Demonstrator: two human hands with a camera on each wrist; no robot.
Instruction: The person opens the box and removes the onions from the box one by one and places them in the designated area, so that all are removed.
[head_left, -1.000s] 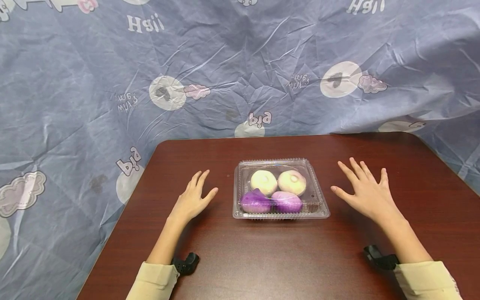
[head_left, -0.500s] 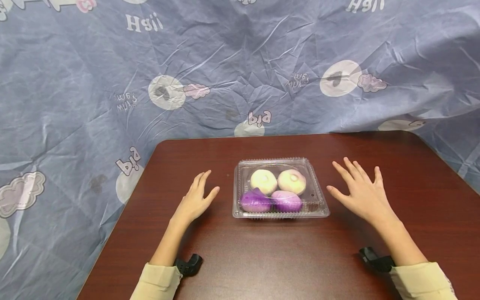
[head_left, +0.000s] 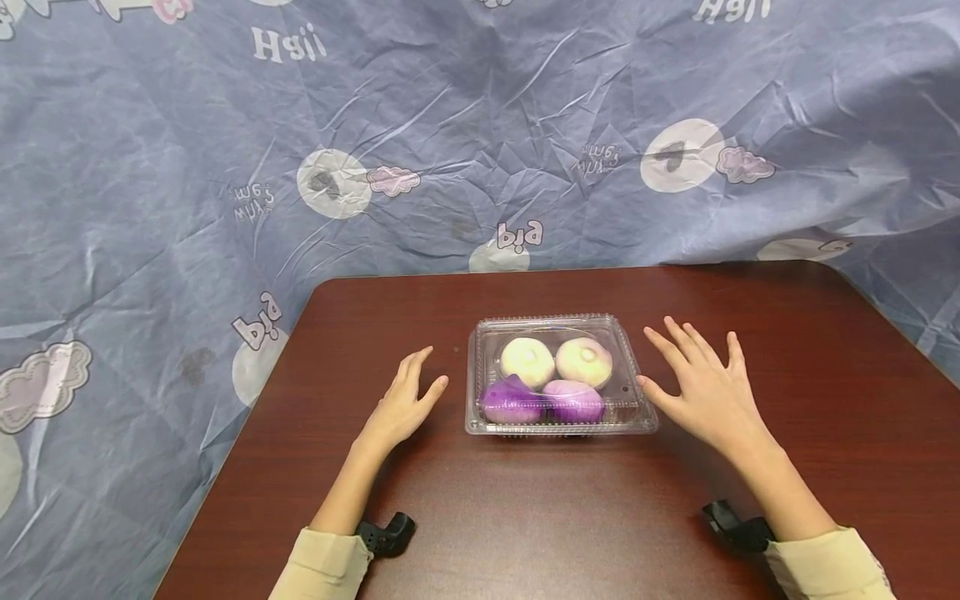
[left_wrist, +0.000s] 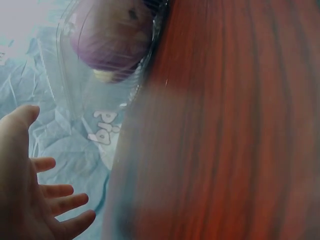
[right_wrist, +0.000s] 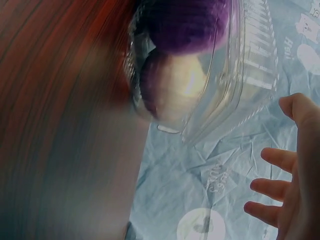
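A clear plastic clamshell box [head_left: 633, 408] sits closed at the middle of the table in the head view. Inside it are two pale round vegetables [head_left: 527, 362] at the back and two purple ones [head_left: 573, 402] in front, which look like onions or turnips. My left hand [head_left: 397, 408] hovers to the left of the box, fingers spread, holding nothing. On the other side my right hand [head_left: 705, 392] is spread with its thumb and fingertips close to the box's right edge. Both wrist views show the box [left_wrist: 75, 95] beyond the spread fingers [right_wrist: 270, 190], with a gap between.
The box stands on a dark reddish-brown wooden table [head_left: 540, 517]. A blue printed cloth [head_left: 420, 100] hangs behind the table and along its left side. Each wrist wears a black camera mount [head_left: 387, 533].
Both hands have moved inward toward the box, the right one farther than the left. The box and its contents have stayed in place.
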